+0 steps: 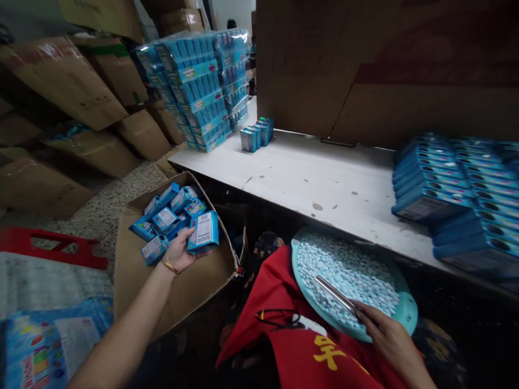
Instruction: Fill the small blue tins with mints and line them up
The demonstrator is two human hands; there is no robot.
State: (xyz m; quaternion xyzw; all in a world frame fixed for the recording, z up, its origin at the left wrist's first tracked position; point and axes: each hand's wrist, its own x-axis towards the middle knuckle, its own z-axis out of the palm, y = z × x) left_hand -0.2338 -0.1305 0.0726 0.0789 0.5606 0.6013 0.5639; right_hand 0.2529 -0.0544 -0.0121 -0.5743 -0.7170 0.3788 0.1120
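Observation:
My left hand [182, 253] grips a small blue candy box [203, 232] by its side, above an open cardboard carton [178, 308]. Several similar blue boxes [164, 218] lie jumbled inside that carton. In my right hand [385, 332] is a slim metal scoop [334, 292], tilted over a round turquoise tray [410, 310]. Small pale blue candies [348, 265] cover the tray, which rests on my lap over a red apron [279, 286]. My fingers hide the scoop's near end.
A white worktable [300, 178] runs across, with rows of blue boxes [438, 183] at right and a few boxes [256, 135] farther back. Plastic-wrapped display packs [198, 89] are stacked at its left end. Brown cartons [60, 81] and a red plastic piece [52, 247] lie at left.

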